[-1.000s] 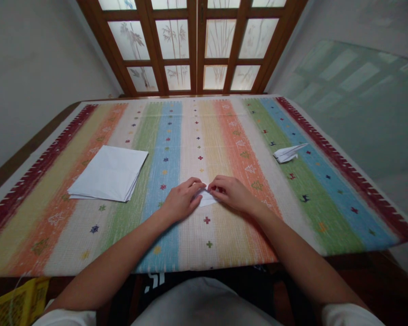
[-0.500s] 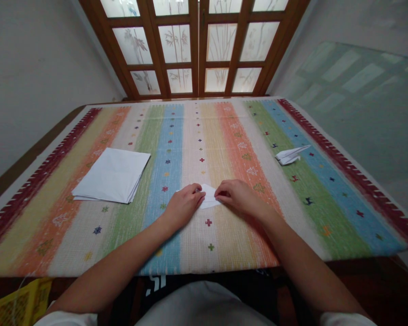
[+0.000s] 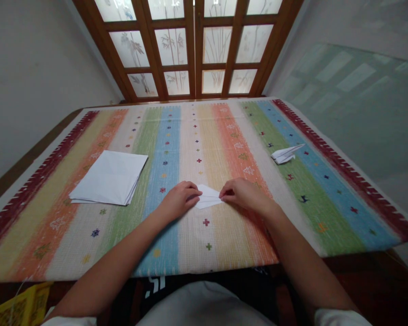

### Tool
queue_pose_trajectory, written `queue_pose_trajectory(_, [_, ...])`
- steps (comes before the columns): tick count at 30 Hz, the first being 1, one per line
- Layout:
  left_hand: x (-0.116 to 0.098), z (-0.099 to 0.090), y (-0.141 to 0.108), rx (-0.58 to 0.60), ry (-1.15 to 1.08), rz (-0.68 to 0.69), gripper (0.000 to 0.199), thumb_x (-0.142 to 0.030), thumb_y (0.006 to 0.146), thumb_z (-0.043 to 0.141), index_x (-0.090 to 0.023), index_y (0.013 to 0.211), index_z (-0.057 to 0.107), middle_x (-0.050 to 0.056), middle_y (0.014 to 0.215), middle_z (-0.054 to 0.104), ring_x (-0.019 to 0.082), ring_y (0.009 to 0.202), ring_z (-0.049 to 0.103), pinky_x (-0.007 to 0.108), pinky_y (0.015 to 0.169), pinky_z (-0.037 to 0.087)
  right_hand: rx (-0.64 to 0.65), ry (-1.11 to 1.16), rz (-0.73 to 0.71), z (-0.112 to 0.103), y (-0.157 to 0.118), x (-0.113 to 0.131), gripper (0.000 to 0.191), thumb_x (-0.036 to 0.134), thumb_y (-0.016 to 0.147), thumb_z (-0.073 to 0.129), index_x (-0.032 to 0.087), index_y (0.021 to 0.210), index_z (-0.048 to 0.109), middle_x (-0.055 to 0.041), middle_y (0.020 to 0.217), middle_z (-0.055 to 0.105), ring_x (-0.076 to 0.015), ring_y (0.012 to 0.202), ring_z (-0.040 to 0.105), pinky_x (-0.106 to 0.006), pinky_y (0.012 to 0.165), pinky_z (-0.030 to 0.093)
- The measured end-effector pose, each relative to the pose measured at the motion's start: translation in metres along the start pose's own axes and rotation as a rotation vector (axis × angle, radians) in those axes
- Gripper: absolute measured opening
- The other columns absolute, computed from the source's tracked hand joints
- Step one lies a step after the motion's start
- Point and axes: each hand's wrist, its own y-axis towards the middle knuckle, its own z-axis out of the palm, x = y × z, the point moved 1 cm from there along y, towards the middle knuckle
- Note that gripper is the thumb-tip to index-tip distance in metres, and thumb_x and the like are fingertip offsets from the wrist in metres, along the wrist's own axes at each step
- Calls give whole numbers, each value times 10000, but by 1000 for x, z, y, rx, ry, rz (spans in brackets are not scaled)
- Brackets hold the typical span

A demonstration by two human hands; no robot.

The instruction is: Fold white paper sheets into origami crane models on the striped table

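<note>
A small folded piece of white paper [image 3: 208, 197], pointed toward the right and creased along its middle, lies on the striped tablecloth in front of me. My left hand [image 3: 183, 198] pinches its left end, which the fingers hide. At the right tip, my right hand [image 3: 237, 194] has thumb and fingers closed on the paper. Over to the left rests a stack of white paper sheets [image 3: 110, 176]. A finished-looking folded paper figure [image 3: 285, 155] with a long pointed end sits on the right of the cloth.
The striped tablecloth [image 3: 190, 244] covers the table up to its near edge. Beyond the far edge stand wooden doors [image 3: 193, 54] with frosted panes. A glass panel [image 3: 353, 99] leans at the right wall. A yellow basket [image 3: 20, 305] is low at the left.
My hands have moved slightly apart, showing more of the folded paper and its central crease. The whole view has shifted a little; the stack and paper figure stay put on the cloth.
</note>
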Motion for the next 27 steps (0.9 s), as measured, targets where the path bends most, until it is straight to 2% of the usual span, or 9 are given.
queue_pose_trajectory(4, [10,-5,2,-12,-94,-20,154,-234,936,761,-223,1073,832,87,1117,741,232,1039,702,418,997,573,8,11,38,-1,0,1,136,158,867,769,222,909,882,-80,899,842,-216,792,756,-283,698,485])
queue_pose_trajectory(10, [16,-5,3,23,-120,9,163,-246,933,765,-223,1082,825,86,1123,722,235,1051,691,434,1006,564,7,22,69,0,1,-11,130,162,848,780,224,894,885,-85,888,839,-231,797,750,-294,670,474])
queue_pose_trajectory(15, [18,-6,3,27,-114,47,154,-256,940,746,-218,1077,805,88,1142,704,235,1064,686,435,1007,566,7,92,-19,-3,1,-13,102,161,856,778,211,864,867,-66,834,820,-207,749,728,-293,693,485])
queue_pose_trajectory(17, [17,-6,3,24,-101,72,153,-247,938,736,-214,1077,789,97,1184,691,242,1098,680,442,1021,563,-36,152,-68,-1,2,-8,123,214,925,735,200,918,857,-69,851,811,-194,735,711,-292,692,487])
queue_pose_trajectory(20, [14,-8,2,12,-54,113,150,-244,936,723,-221,1079,761,111,1289,661,262,1191,646,469,1067,542,-228,120,-83,9,6,2,176,276,1001,683,191,1036,833,-99,983,798,-204,814,697,-316,748,490])
queue_pose_trajectory(24, [10,-9,1,-10,28,134,130,-241,935,715,-223,1064,720,117,1328,663,294,1267,597,519,1117,498,-224,22,-117,28,11,11,125,261,953,764,167,1034,785,-111,1045,734,-220,872,668,-344,811,494])
queue_pose_trajectory(27, [8,-9,1,-6,43,142,69,-236,937,707,-207,997,689,125,1313,677,299,1255,604,515,1101,501,-243,20,-125,33,12,12,162,197,882,820,178,1014,729,-94,1057,705,-216,896,647,-335,812,484])
